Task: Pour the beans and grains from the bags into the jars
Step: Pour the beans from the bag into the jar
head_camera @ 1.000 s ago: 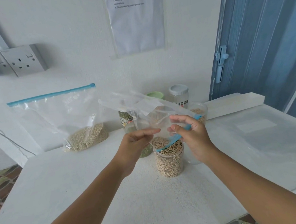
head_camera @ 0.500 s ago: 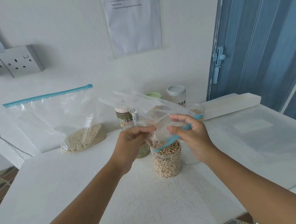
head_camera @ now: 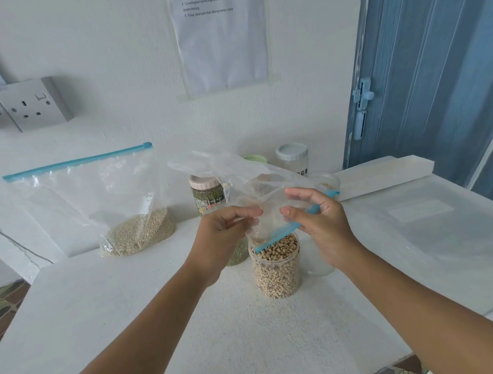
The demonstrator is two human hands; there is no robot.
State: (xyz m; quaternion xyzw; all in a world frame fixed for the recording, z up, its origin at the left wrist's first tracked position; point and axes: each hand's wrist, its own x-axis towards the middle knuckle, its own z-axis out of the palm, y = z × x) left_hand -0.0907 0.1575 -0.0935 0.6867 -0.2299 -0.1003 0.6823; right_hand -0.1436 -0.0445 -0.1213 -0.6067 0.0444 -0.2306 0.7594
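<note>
From the head view we judge the bag nearly drained, so we keep its blue zip mouth low over the open jar of beans and shake gently, lest stragglers spill on the table; our left hand pinches the film with curled fingers. Our right hand pinches the zip edge between thumb and forefinger, its other fingers loosely spread; the jar stands just below both hands, the grain bag well to the left.
</note>
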